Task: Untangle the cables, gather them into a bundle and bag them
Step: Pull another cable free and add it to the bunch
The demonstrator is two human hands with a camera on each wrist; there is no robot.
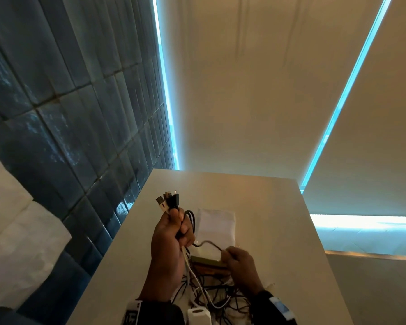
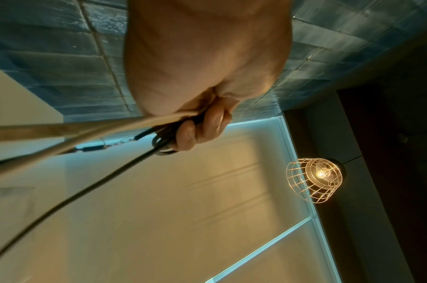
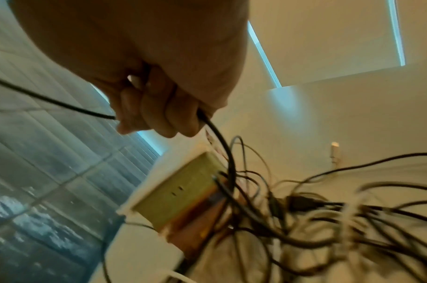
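My left hand is raised above the white table and grips a bunch of black and white cables; their plug ends stick up past my thumb. In the left wrist view the fingers curl round those cables. My right hand, lower and to the right, grips one black cable that runs across to the left hand; its fingers close round that cable. A tangle of dark and white cables lies on the table below both hands. A white bag lies flat behind the hands.
A yellow-green and brown box sits under the right hand amid the tangle. A white plug block lies at the near edge. A dark tiled wall borders the table's left side. White blinds hang behind.
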